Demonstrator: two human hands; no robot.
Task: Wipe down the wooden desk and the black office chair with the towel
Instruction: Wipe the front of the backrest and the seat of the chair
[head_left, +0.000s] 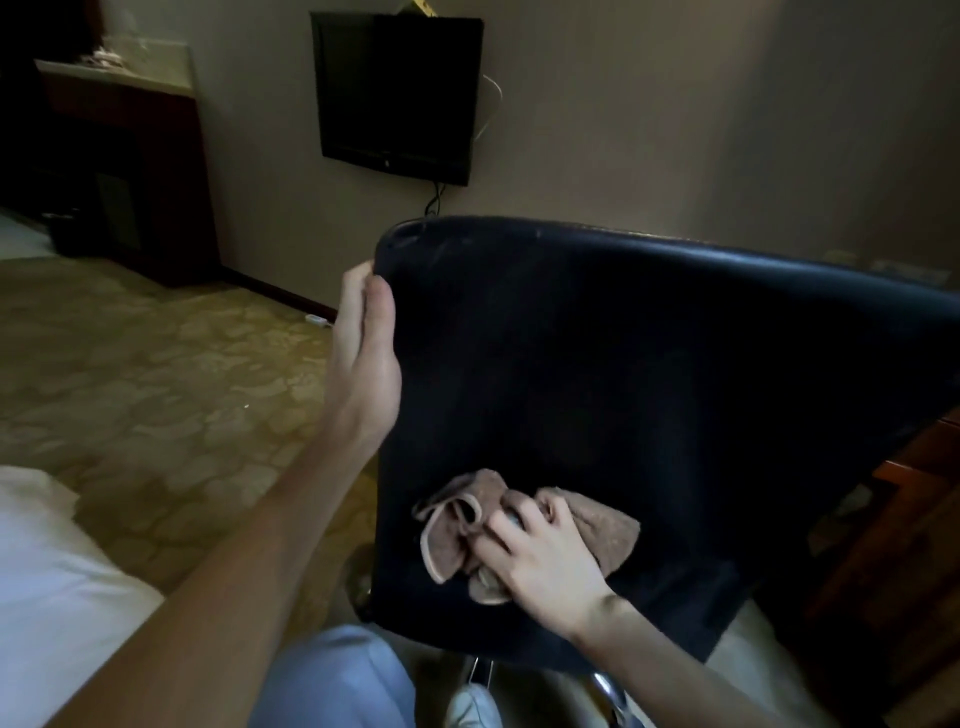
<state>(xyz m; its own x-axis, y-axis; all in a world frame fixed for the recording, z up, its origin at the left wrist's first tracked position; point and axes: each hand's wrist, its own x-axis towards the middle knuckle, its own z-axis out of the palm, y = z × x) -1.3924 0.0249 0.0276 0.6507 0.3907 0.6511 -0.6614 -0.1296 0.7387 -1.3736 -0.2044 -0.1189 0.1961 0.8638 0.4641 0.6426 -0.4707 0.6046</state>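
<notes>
Head view: towel against chair.

Your left hand is raised with the forearm stretched forward and up, its fingers together and curled round an edge, thumb lying on the near side. Your right hand sits lower, palm down, wrist bent, its fingers spread and pressing flat, the bare forearm running back toward your body.

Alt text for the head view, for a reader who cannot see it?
A person's right hand presses a crumpled brown towel against the back of a black office chair, while the left hand grips the backrest's edge. A wall-mounted television hangs behind.
</notes>
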